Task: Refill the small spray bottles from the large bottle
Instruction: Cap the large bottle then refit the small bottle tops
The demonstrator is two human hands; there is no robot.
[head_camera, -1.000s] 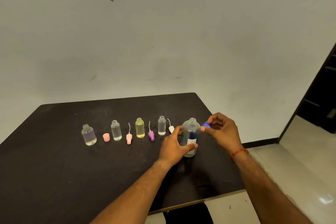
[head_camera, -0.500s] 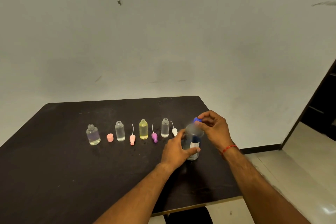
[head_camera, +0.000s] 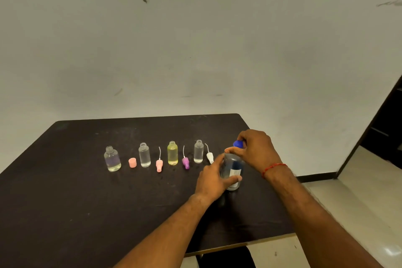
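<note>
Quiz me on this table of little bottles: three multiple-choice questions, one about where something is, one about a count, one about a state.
1. Where is the large bottle?
A. Left end of the row
B. Right end of the row
C. On the floor

2. How many small bottles stand open in the row?
A. Two
B. Four
C. Six

3. What is the right hand doing?
A. Resting flat on the table
B. Holding a blue cap at the large bottle's neck
C. Gripping the yellow bottle

Answers: 1 B, it stands right of the white sprayer, gripped by the left hand. 2 B, four uncapped necks show. 3 B, its fingers pinch the cap.
</note>
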